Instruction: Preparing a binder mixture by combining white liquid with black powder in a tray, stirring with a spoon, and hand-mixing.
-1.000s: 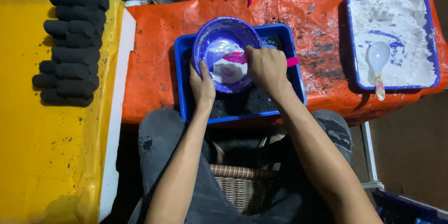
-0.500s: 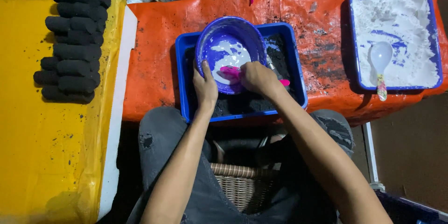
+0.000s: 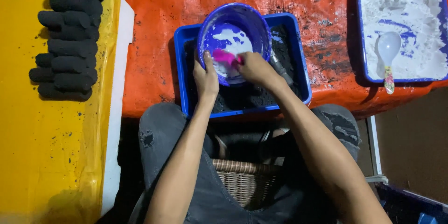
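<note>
A blue-purple plastic bowl (image 3: 254, 21) smeared with white paste stands tilted inside a blue tray (image 3: 301, 72) that holds black powder. My left hand (image 3: 206, 78) grips the bowl's near rim. My right hand (image 3: 252, 67) is closed around a pink spoon (image 3: 224, 57) whose head lies in the white paste inside the bowl. A dark metal tool lies in the black powder just right of my right hand.
Several black cylindrical briquettes (image 3: 70, 42) lie in rows on a yellow sheet (image 3: 51, 158) at the left. A second blue tray (image 3: 366, 72) of white powder with a white spoon (image 3: 388, 49) sits at the right on the orange tarp (image 3: 158, 42). A wicker basket (image 3: 245, 182) stands between my knees.
My right hand has slid left and nearer across the bowl with the pink spoon. The left hand stays on the rim. The camera view has shifted slightly.
</note>
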